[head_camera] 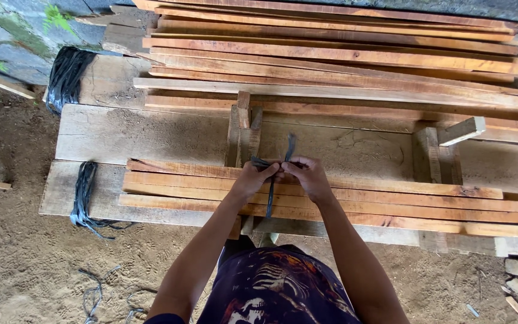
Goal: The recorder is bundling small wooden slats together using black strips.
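Left hand (252, 178) and right hand (308, 174), both pinched shut on a dark plastic strap (270, 198) at frame centre, looped over a bundle of reddish slats (391, 201) on a plank bench (139, 135). Risk: the thin, frayed strap may slip or snap under tension, loosening the slats; spare straps (82, 195) hang at 9 o'clock

Packages: none were in view.
Labels: none showed.
Signs: none stood anywhere.
Screens: none appeared.
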